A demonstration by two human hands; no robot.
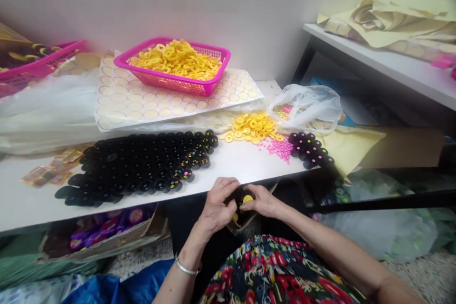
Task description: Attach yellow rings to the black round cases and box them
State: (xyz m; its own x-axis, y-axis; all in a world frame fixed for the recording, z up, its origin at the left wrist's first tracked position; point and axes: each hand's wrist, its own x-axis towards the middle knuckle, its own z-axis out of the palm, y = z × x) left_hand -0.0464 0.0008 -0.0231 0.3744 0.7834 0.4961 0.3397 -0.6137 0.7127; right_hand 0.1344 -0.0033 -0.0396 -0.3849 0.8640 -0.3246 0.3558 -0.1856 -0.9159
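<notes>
Both hands meet at the table's front edge, over an open cardboard box (245,225) on my lap side. My left hand (219,204) is closed, fingers curled inward; what it holds is hidden. My right hand (265,202) has its fingers closed at a small round yellow-faced piece (247,198), with the thumb against it. Dark shapes and more yellow show in the box below. On the table ahead lie a pile of yellow rings (252,128), small pink beads (280,149) and a cluster of black round cups (309,149), several with pink pieces inside.
Rows of black round cups (142,164) cover the table at left, beside small orange packets (53,168). A pink basket (208,86) of yellow rings stands on sticker sheets (121,114). A plastic bag (320,104) lies at right. Below, a carton (142,237) holds purple packs.
</notes>
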